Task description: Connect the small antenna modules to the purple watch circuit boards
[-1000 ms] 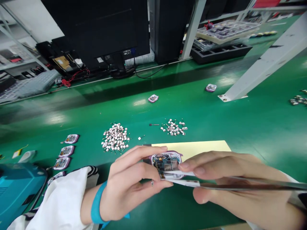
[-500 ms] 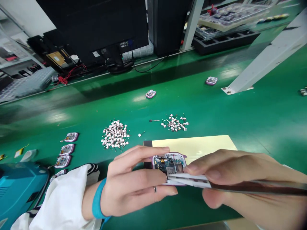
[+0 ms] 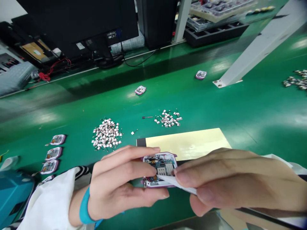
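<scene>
The left hand (image 3: 120,182) has its grip closed around an open, rounded-square casing of white and purple plastic (image 3: 168,156), held by the near side of a pale yellow rectangular sheet (image 3: 184,140) on the green worktop (image 3: 120,105). The right hand (image 3: 230,179) clamps white-tipped tweezers (image 3: 178,184), points at the exposed circuit board (image 3: 161,167); whether they pinch anything cannot be told. Work judged part-way: board seated, casing not yet closed. Several similar open casings (image 3: 54,153) and two heaps of small square silver parts (image 3: 106,134) lie loose.
</scene>
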Demonstrator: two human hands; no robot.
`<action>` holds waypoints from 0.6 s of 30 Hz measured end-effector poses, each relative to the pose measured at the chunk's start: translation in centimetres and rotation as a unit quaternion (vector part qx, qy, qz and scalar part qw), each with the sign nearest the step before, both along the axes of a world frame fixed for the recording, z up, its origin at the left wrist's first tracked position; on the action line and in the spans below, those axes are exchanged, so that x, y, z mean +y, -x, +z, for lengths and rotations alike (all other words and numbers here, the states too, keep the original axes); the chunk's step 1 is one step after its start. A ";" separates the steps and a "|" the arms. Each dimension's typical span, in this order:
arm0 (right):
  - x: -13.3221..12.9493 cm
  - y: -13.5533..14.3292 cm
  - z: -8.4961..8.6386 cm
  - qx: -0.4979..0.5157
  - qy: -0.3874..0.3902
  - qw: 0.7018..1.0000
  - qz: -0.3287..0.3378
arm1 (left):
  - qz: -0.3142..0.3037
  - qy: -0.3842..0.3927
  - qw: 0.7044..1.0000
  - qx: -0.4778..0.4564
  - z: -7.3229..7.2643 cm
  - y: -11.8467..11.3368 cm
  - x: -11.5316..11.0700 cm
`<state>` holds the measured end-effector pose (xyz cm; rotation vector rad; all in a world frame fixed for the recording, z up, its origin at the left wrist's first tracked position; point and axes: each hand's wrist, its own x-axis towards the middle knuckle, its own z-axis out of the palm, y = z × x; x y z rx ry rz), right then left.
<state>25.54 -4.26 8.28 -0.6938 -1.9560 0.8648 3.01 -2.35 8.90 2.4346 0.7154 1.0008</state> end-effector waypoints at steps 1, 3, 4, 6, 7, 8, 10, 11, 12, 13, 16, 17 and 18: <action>0.0 0.0 -0.1 0.002 -0.009 1.000 0.016 | 0.000 0.000 1.000 -0.001 0.0 0.0 0.0; 0.1 -0.1 -0.3 -0.001 -0.036 0.998 0.057 | 0.002 0.003 1.000 -0.002 0.0 -0.2 0.0; 0.2 -0.2 -0.4 -0.011 -0.042 0.997 0.056 | 0.002 0.003 1.000 -0.003 0.0 -0.2 0.0; 0.2 -0.5 -0.7 -0.046 -0.062 0.995 0.065 | 0.004 0.001 1.000 -0.007 0.0 -0.4 0.0; 0.1 -0.6 -0.9 -0.062 -0.070 0.993 0.068 | 0.004 0.001 1.000 -0.007 0.0 -0.4 0.0; 0.0 -0.7 -1.0 -0.070 -0.075 0.992 0.068 | 0.004 -0.001 1.000 -0.008 0.0 -0.4 0.0; -0.3 -0.6 -1.2 -0.065 -0.077 0.994 0.052 | 0.006 0.001 1.000 -0.005 0.1 -0.5 -0.1; -0.4 -0.5 -1.2 -0.053 -0.073 0.995 0.036 | 0.008 0.003 1.000 -0.004 0.1 -0.5 -0.1; -0.5 -0.3 -1.2 -0.036 -0.067 0.997 0.022 | 0.010 0.003 1.000 -0.005 0.2 -0.5 -0.1; -0.5 -0.1 -1.2 -0.017 -0.055 0.998 0.016 | 0.012 0.004 1.000 -0.007 0.2 -0.4 -0.1; 0.0 0.3 -0.9 0.027 -0.006 0.998 0.057 | 0.015 0.001 1.000 -0.007 0.2 -0.4 -0.2; 0.2 0.4 -0.8 0.036 0.004 0.996 0.076 | 0.014 -0.001 1.000 -0.004 0.1 -0.3 -0.1; 0.4 0.4 -0.6 0.044 0.009 0.995 0.085 | 0.014 -0.004 1.000 -0.001 0.1 -0.3 -0.1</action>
